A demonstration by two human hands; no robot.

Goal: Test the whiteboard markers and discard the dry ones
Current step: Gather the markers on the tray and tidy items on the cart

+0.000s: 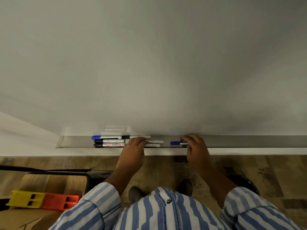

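Note:
A blank whiteboard (149, 63) fills the upper view, with a grey marker tray (249, 141) along its bottom edge. Several markers (109, 141) with blue and black caps lie in a cluster at the tray's left part. My left hand (132, 151) reaches into that cluster, its fingertips resting on the right-hand markers (155, 141). My right hand (196, 148) is further right, its fingers curled round a blue-capped marker (175, 143) that lies in the tray; the marker's body is hidden under the fingers.
A wooden stool or table (54, 181) stands at lower left, with a yellow block (25, 199) and an orange block (61, 201) beside it. A dark round object (244, 181), partly hidden by my right arm, sits on the patterned carpet at right.

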